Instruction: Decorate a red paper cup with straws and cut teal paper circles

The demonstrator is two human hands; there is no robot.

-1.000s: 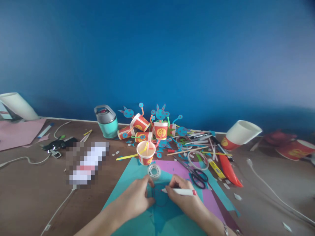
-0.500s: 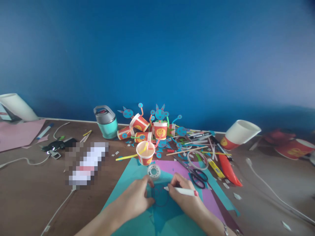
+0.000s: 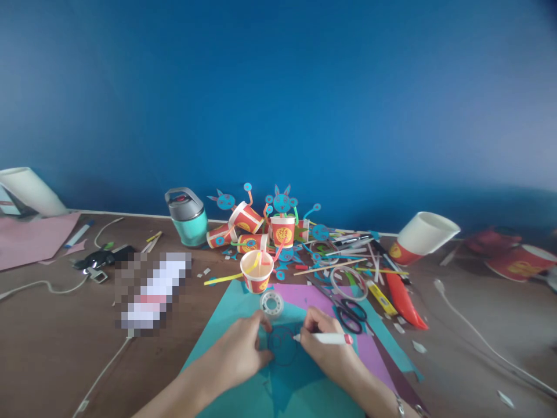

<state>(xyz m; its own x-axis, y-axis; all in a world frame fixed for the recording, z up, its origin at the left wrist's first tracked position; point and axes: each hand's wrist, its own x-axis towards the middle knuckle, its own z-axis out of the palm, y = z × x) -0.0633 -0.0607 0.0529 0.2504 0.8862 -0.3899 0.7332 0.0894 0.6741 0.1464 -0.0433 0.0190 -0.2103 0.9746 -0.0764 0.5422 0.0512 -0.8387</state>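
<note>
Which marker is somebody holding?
The white marker with the red end, gripped by the right hand; the blue-ended marker lies untouched at far left.

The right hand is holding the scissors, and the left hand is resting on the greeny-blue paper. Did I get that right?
Not quite: the right hand is holding a white marker, as the head view shows. The scissors lie beyond that hand. The left hand is indeed resting on the greeny-blue paper.

Dim-ish light, wall (image 3: pixel 278 116) paler twd R, shadow (image 3: pixel 296 389) on teal paper (image 3: pixel 235 302), edges blurry/stretched
</note>
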